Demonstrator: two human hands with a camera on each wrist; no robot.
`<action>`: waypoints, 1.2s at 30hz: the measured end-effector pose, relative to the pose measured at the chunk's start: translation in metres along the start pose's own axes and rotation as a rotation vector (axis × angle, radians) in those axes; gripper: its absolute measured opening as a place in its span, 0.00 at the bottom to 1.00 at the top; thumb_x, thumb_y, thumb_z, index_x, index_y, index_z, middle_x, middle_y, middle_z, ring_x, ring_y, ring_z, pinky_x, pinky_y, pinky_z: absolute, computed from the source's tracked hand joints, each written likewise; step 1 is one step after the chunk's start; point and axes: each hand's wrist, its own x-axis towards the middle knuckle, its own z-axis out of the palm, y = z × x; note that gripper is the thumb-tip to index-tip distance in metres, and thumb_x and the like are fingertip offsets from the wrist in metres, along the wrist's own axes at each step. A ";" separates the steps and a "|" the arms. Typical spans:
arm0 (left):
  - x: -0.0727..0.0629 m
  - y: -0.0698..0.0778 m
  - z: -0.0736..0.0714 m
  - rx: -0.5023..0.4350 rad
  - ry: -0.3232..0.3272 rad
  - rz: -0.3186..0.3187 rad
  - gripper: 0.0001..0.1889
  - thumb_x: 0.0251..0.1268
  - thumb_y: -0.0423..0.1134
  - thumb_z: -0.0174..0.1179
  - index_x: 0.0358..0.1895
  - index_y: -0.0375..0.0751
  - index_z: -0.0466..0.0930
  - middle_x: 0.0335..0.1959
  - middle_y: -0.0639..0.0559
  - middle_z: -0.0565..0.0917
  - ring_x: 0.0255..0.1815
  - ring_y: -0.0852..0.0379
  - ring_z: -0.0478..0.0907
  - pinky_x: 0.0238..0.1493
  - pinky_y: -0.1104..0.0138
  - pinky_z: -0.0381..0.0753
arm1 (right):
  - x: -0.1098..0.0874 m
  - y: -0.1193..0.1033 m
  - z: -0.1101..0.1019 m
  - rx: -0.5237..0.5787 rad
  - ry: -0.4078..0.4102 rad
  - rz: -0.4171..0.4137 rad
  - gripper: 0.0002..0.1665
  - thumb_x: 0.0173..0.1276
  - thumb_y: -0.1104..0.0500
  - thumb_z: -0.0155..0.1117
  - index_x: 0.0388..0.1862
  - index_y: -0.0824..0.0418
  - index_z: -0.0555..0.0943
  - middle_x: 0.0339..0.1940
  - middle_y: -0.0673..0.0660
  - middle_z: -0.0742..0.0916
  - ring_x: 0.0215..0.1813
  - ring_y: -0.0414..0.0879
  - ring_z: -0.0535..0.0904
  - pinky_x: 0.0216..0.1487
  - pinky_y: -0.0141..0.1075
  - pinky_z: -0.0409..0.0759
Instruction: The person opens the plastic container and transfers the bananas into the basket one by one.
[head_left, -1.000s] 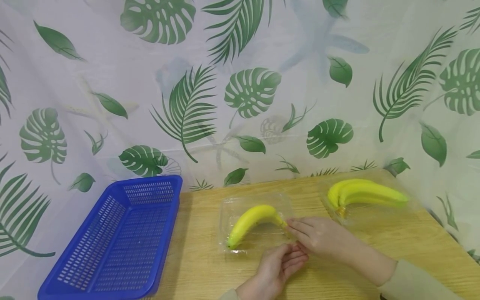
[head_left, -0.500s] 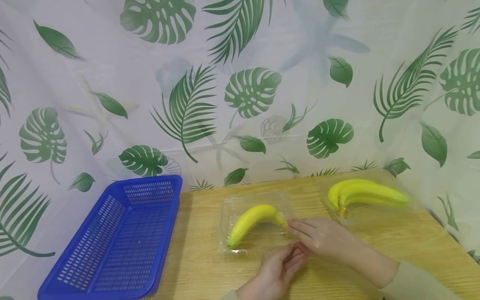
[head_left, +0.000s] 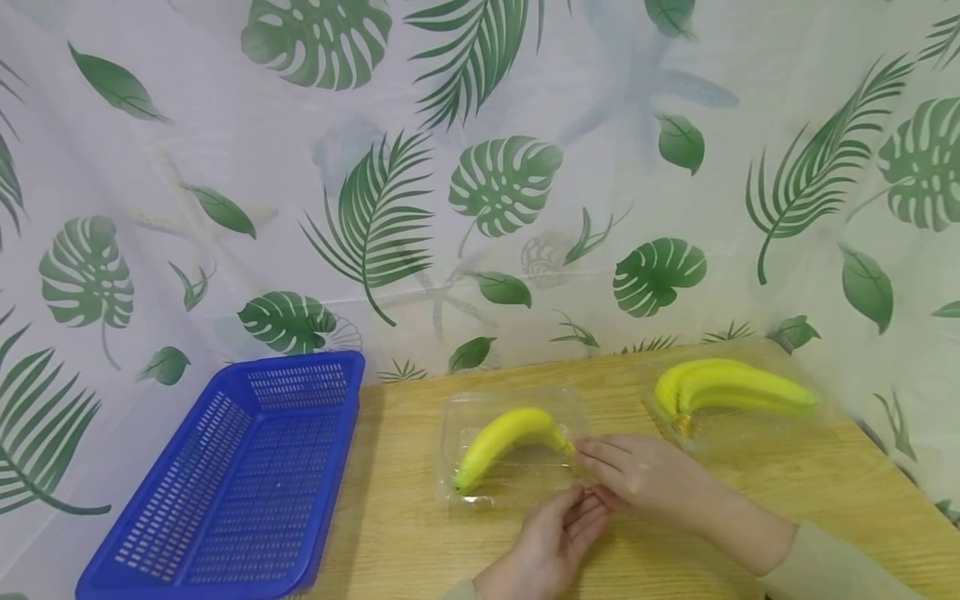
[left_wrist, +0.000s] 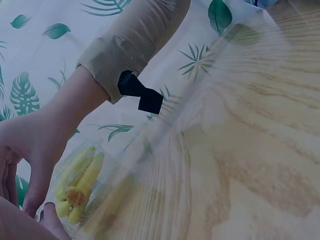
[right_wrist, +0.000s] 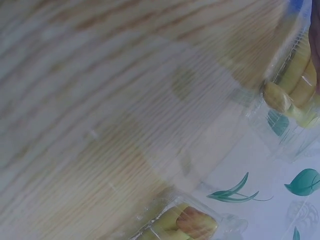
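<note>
A yellow banana [head_left: 510, 442] with a green tip lies in a clear plastic box [head_left: 457, 417] at the table's middle. My left hand [head_left: 551, 542] is at the box's near right corner, palm partly turned up, fingers curled against the edge. From the right, my right hand [head_left: 645, 475] reaches to the same corner and grips the edge by the banana's stem end. The two hands meet there, and their fingertips hide that corner. In the left wrist view the right thumb [left_wrist: 37, 197] points down close to the left thumb [left_wrist: 52, 222].
To the left stands a blue perforated plastic basket [head_left: 255, 458]. A second clear box [head_left: 772, 354] with bananas [head_left: 742, 387] sits at the back right of the wooden table [head_left: 405, 533]. Behind the table hangs a leaf-printed cloth [head_left: 525, 108].
Both hands stay at the box's corner, with only slight shifts of the fingers. The box, the bananas and the basket hold their places.
</note>
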 end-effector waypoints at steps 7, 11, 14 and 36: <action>0.001 0.003 -0.003 0.012 -0.040 -0.029 0.17 0.84 0.37 0.52 0.61 0.26 0.79 0.47 0.48 0.91 0.49 0.60 0.88 0.68 0.65 0.86 | 0.006 0.000 0.002 0.011 0.019 0.006 0.31 0.90 0.51 0.41 0.41 0.63 0.89 0.43 0.57 0.94 0.41 0.47 0.90 0.43 0.36 0.91; 0.000 0.004 -0.002 0.000 -0.045 -0.035 0.17 0.85 0.38 0.51 0.61 0.27 0.78 0.48 0.48 0.90 0.50 0.60 0.88 0.71 0.64 0.84 | 0.008 0.000 0.000 0.016 0.011 0.015 0.31 0.89 0.52 0.40 0.40 0.63 0.89 0.42 0.57 0.94 0.41 0.47 0.90 0.43 0.36 0.92; 0.000 0.004 -0.002 -0.007 -0.043 -0.035 0.16 0.86 0.39 0.50 0.60 0.29 0.78 0.48 0.49 0.88 0.50 0.61 0.87 0.72 0.63 0.83 | 0.010 0.000 0.000 0.016 -0.002 0.020 0.31 0.89 0.53 0.39 0.39 0.63 0.88 0.42 0.57 0.93 0.41 0.47 0.90 0.43 0.36 0.91; 0.002 0.004 0.001 0.043 -0.015 -0.007 0.17 0.84 0.38 0.48 0.58 0.28 0.79 0.44 0.51 0.88 0.45 0.63 0.87 0.64 0.66 0.88 | 0.014 -0.004 0.003 -0.037 -0.046 0.066 0.36 0.89 0.52 0.32 0.37 0.64 0.88 0.39 0.57 0.93 0.39 0.47 0.90 0.41 0.36 0.92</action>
